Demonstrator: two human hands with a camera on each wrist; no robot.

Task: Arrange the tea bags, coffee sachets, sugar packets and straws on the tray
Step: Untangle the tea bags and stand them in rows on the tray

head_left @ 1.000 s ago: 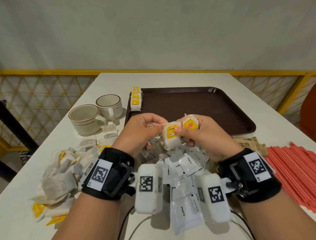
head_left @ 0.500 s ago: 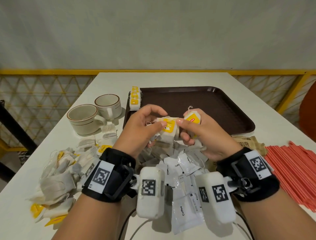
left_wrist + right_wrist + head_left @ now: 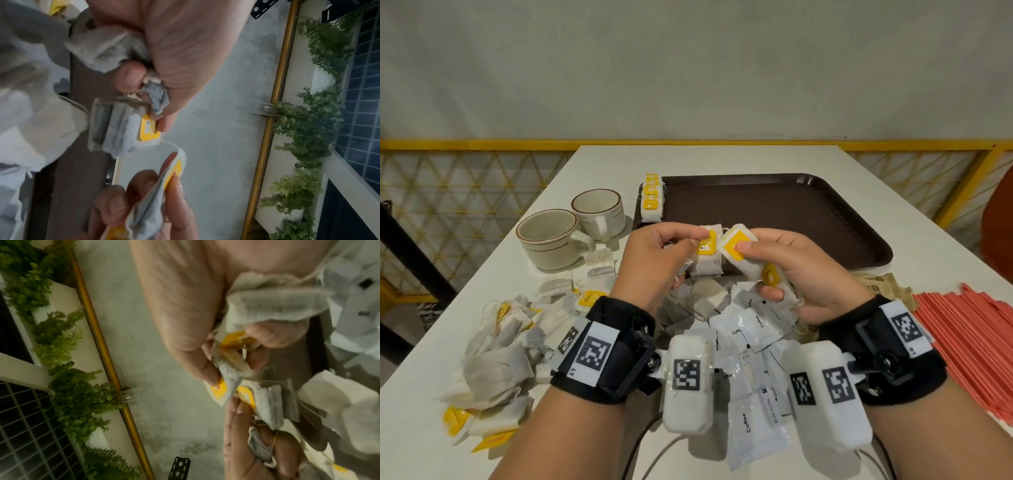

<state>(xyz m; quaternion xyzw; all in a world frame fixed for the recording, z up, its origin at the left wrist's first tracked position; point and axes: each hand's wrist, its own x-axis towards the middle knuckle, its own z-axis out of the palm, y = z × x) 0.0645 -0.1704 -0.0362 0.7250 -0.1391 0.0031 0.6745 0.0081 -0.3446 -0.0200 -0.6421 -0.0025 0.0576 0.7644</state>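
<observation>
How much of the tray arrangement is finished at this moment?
Early stage. Done: one row of tea bags along the tray left edge. In hand: left hand and right hand each pinch tea bags. Left: loose tea bag pile, coffee sachets, straws, brown packets.

Brightness: the head view is evenly and softly lit; both wrist views are dimmer and greyish.
Shadows: soft, short shadows are cast on the table [image 3: 726, 161] under the cups [image 3: 571, 236] and wrists.
Glare: faint sheen is seen on the coffee sachets [image 3: 751, 425] and the tray [image 3: 774, 205] rim.
Blur: motion smear is seen on the left hand [image 3: 164, 53] and the right hand [image 3: 185, 305] in the wrist views.
Distortion: the yellow railing [image 3: 482, 144] is bowed towards the edges.
Focus: near fingers are rendered soft.
</observation>
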